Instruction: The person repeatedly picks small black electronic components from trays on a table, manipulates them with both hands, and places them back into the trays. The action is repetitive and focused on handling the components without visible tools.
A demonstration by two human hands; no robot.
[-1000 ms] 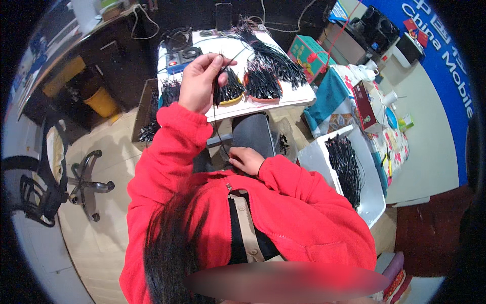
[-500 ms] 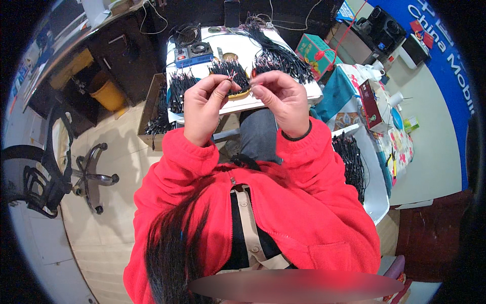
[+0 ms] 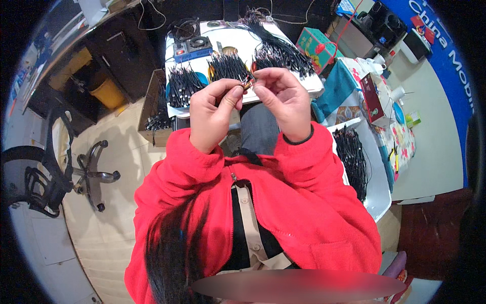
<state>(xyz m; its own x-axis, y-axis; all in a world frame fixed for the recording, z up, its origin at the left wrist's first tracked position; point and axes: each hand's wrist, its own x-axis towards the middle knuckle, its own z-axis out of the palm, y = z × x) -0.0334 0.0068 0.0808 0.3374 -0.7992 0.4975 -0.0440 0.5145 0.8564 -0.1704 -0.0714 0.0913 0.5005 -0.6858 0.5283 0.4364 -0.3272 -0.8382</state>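
Note:
Over the near edge of the white table (image 3: 263, 33), my hands meet fingertip to fingertip. My left hand (image 3: 216, 109) is closed in a pinch on a thin cable end (image 3: 247, 82), whose fine wires stick out beyond the thumb. My right hand (image 3: 284, 99) has thumb and forefinger drawn together at those wires; the other fingers curl behind. Whether a single strand lies in the right pinch is too small to see. Just beyond stand bundles of short black cables (image 3: 228, 67), with another bundle (image 3: 183, 83) to the left.
A blue device (image 3: 193, 53) sits at the table's back left. Long black cables (image 3: 283, 58) spread at back right. An open cardboard box (image 3: 152, 104) stands left, a white bin (image 3: 377, 200) of cables right. Pliers (image 3: 396, 159) lie on the flowered cloth. An office chair (image 3: 93, 175) is far left.
My left hand has moved slightly right and down, closing the gap to my right hand. The wire ends now reach the right fingertips. My view has shifted a little.

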